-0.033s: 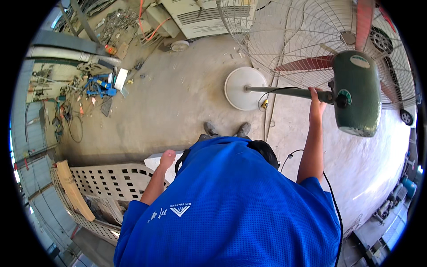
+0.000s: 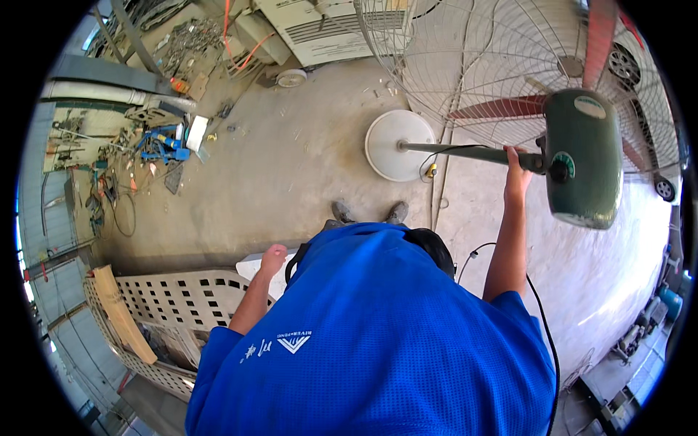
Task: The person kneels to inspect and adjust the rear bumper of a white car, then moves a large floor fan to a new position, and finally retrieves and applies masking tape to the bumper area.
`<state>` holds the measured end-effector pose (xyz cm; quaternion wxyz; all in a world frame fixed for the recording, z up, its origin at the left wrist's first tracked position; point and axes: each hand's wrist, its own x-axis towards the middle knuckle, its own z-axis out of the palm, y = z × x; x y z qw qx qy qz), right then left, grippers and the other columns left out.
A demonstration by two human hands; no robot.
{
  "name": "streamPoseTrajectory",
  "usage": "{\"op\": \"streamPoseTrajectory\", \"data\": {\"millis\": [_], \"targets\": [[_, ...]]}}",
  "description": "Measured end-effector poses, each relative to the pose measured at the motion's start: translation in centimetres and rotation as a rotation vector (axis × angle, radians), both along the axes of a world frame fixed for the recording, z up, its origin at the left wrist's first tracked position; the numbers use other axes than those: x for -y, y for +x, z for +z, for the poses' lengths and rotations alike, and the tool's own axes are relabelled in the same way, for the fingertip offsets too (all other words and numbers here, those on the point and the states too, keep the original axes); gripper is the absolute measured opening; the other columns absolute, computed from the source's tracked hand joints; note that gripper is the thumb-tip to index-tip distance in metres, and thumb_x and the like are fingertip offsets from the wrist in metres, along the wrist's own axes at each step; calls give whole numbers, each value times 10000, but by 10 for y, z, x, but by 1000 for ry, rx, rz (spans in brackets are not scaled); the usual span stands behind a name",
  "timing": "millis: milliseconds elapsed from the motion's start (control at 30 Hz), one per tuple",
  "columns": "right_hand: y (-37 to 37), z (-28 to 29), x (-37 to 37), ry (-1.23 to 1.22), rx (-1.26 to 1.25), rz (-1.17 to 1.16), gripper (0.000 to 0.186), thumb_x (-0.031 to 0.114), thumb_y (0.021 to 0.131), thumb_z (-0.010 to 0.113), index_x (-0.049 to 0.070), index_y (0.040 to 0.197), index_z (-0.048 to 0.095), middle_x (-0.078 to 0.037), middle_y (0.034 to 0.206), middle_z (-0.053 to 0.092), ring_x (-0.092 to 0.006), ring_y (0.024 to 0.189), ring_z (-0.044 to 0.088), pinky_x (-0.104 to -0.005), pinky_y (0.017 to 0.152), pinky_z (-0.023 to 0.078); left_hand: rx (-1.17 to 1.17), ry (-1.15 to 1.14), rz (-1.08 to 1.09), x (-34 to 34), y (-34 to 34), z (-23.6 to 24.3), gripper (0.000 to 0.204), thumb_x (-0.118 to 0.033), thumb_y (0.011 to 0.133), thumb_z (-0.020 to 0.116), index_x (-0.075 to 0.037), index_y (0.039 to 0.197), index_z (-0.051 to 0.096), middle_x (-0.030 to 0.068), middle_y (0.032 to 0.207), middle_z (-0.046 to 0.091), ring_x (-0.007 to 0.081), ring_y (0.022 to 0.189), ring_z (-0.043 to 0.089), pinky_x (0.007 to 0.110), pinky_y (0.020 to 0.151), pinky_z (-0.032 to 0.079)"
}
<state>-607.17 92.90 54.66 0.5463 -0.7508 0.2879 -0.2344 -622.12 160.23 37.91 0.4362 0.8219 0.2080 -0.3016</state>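
Note:
My right hand (image 2: 516,171) is wrapped round the upper pole (image 2: 472,151) of a large pedestal fan, just below its green motor housing (image 2: 584,156). A dial sits on the side of that housing. Red blades (image 2: 502,108) show inside the wire cage (image 2: 436,65). The fan's round white base (image 2: 389,163) rests on the floor in front of my boots. At my left side, my left hand (image 2: 273,258) is curled closed, with nothing visible in it. Below that hand is a pale perforated panel (image 2: 171,294).
A wooden board (image 2: 120,312) leans on the panel. Blue equipment (image 2: 166,143) and scattered tools lie on the left. A vented white cabinet (image 2: 334,33) stands ahead, near a loose wheel (image 2: 291,78). Cables (image 2: 438,196) cross the floor; a car wheel (image 2: 664,189) shows at right.

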Motion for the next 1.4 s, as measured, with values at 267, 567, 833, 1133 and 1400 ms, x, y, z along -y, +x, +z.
{"op": "streamPoseTrajectory", "data": {"millis": [267, 567, 833, 1133, 1400], "targets": [[-31, -16, 79, 263, 192, -302, 160, 142, 753, 634, 13, 841, 597, -81, 845, 637, -140, 827, 556, -313, 848, 392, 41, 147, -289, 87, 103, 24, 240, -223, 827, 551, -46, 977, 613, 102, 833, 659, 211, 789, 623, 324, 701, 485], [2, -21, 169, 477, 168, -554, 184, 205, 767, 619, 69, 887, 587, -46, 887, 638, -140, 889, 579, -329, 802, 386, -99, 213, -471, 151, 217, 48, 228, -193, 814, 555, -56, 990, 607, 98, 872, 659, 192, 812, 627, 321, 722, 491], [53, -27, 134, 341, 241, -812, 250, 238, 771, 613, 40, 918, 575, -65, 872, 633, -158, 891, 589, -325, 860, 356, -240, 280, -692, 139, 364, 4, 267, -229, 789, 570, -91, 1013, 613, 107, 897, 659, 215, 859, 629, 337, 763, 485], [129, 4, 69, 277, 217, -1067, 201, 209, 789, 605, 31, 881, 601, -73, 872, 634, -159, 852, 600, -303, 799, 425, -147, 311, -842, 173, 640, 3, 243, -238, 789, 569, -106, 990, 607, 91, 923, 661, 225, 860, 630, 343, 757, 488], [165, -9, 105, 220, 211, -1099, 229, 175, 782, 633, -15, 901, 585, -101, 875, 632, -169, 811, 605, -300, 746, 472, 81, 122, -901, 282, 731, 51, 227, -229, 796, 578, -105, 986, 594, 69, 859, 649, 190, 798, 620, 329, 717, 489]]}}
